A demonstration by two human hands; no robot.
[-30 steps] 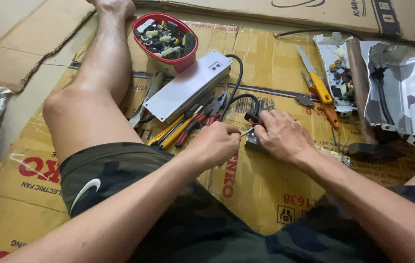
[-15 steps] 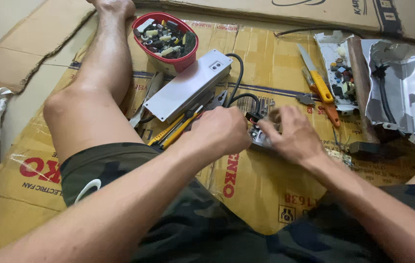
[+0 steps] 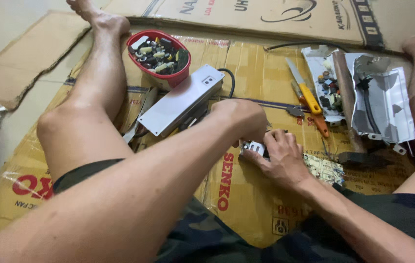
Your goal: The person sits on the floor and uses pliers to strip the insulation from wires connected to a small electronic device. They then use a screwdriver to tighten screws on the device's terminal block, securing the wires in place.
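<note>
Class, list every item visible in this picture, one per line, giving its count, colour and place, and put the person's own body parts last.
small part: one, grey-white, under both hands
red bowl: one, full of mixed components, upper left
metal box: one, silver-grey, below the bowl
black cable: one, right of the box
yellow-handled cutter: one, right of centre
orange-handled tool: one, below the cutter
circuit board: one, pale, near right wrist
foil casing: one, silver, far right
cardboard: brown sheets, floor
left hand: on the part
right hand: on the part
legs: two, bare

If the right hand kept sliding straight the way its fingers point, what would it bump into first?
The right hand lies on the cardboard with its fingers pointing up-left, already touching the small grey part. Going on, it would probably meet the left hand bent over that part. Depth is hard to judge here.
</note>
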